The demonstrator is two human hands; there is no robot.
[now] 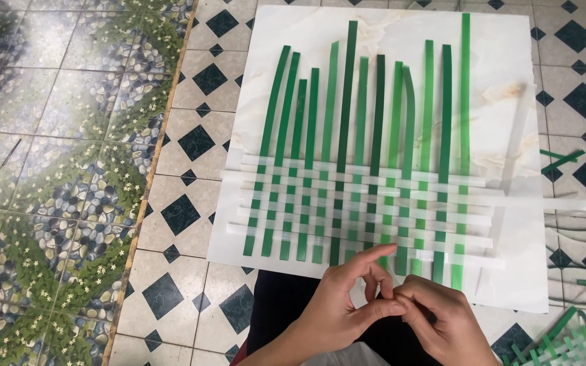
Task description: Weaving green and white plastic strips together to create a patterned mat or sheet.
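Note:
A half-woven mat (367,203) of upright green strips and crosswise clear white strips lies on a white marbled board (510,61). My left hand (340,305) and my right hand (439,318) meet at the board's near edge, just below the weave. Their fingertips pinch together around something small or thin that I cannot make out. Neither hand touches the mat. The green strips' lower ends reach down close to my left index finger.
The board rests on a tiled floor with dark diamonds (198,142). A pebble-and-flower patterned floor (49,169) lies to the left. Loose green strips (561,159) and pale strips lie at the right, and another woven piece (564,342) sits at the bottom right corner.

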